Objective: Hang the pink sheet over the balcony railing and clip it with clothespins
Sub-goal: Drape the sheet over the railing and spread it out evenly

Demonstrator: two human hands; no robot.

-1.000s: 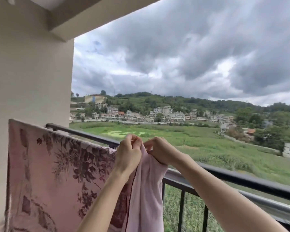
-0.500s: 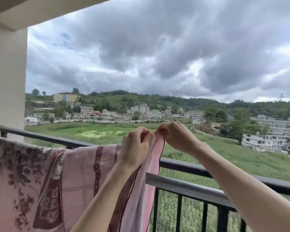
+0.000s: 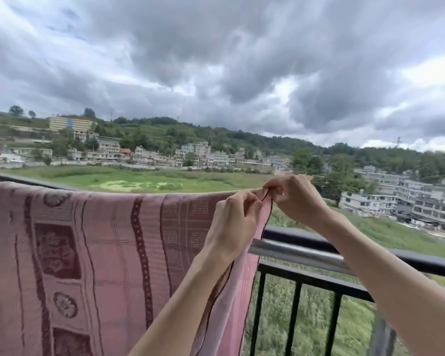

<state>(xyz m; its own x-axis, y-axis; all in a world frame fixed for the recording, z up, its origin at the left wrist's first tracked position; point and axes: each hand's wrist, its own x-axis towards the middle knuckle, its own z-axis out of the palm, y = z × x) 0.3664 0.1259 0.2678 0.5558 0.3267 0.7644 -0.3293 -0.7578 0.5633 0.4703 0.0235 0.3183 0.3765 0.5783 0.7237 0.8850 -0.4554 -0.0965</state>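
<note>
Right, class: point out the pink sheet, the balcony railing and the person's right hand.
pink sheet (image 3: pixel 108 253): head view, on its patterned front face.
balcony railing (image 3: pixel 306 241): head view, on the bare black top rail.
right hand (image 3: pixel 297 199): head view, on the back of the hand pinching the sheet's corner.

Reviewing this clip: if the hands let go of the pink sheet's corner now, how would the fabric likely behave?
Probably floppy: the pink sheet sags and folds below where the left hand and right hand pinch its edge. The corner would likely drop, since it is held above the railing. It looks woven and fairly thick, so it may slide less easily than smooth cloth, though that is uncertain.
</note>
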